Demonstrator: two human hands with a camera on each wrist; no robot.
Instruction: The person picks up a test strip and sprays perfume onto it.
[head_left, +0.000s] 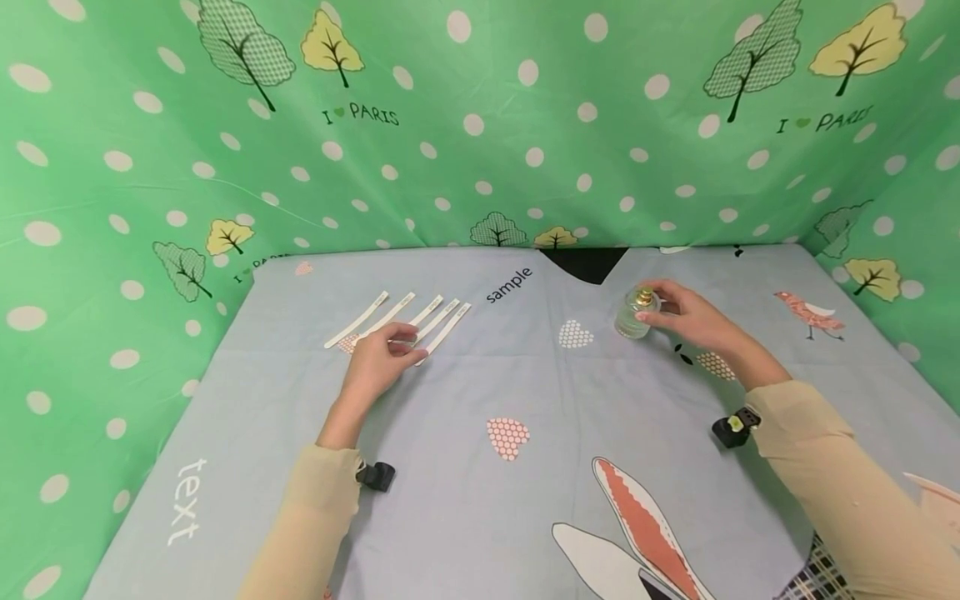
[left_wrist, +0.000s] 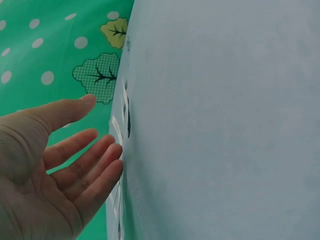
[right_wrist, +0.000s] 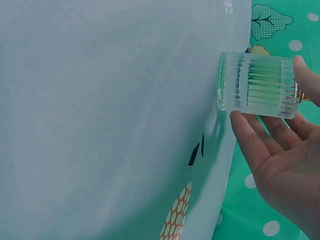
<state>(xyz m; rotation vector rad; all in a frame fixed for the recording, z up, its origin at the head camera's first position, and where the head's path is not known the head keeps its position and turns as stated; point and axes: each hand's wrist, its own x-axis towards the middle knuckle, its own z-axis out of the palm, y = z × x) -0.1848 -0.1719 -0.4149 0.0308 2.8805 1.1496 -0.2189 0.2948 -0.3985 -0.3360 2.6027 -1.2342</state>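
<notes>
Several narrow white paper strips with small dark print at their far ends lie side by side on the left of the table; the rightmost paper strip [head_left: 447, 332] is plainest. Over their near ends hovers my left hand [head_left: 377, 360], fingers loosely bent and holding nothing; the left wrist view shows a gap between thumb and fingers. At the right, a ribbed clear glass perfume bottle [head_left: 632, 317] with a gold top and greenish tint stands upright. My right hand [head_left: 690, 317] holds it from the right, thumb on one side and fingers on the other.
A grey-blue printed cloth [head_left: 450, 517] covers the table, with hearts, a bird and lettering. Green polka-dot fabric [head_left: 480, 167] hangs behind and at both sides. A small black device [head_left: 731, 431] sits at my right wrist, another black device [head_left: 377, 477] at the left.
</notes>
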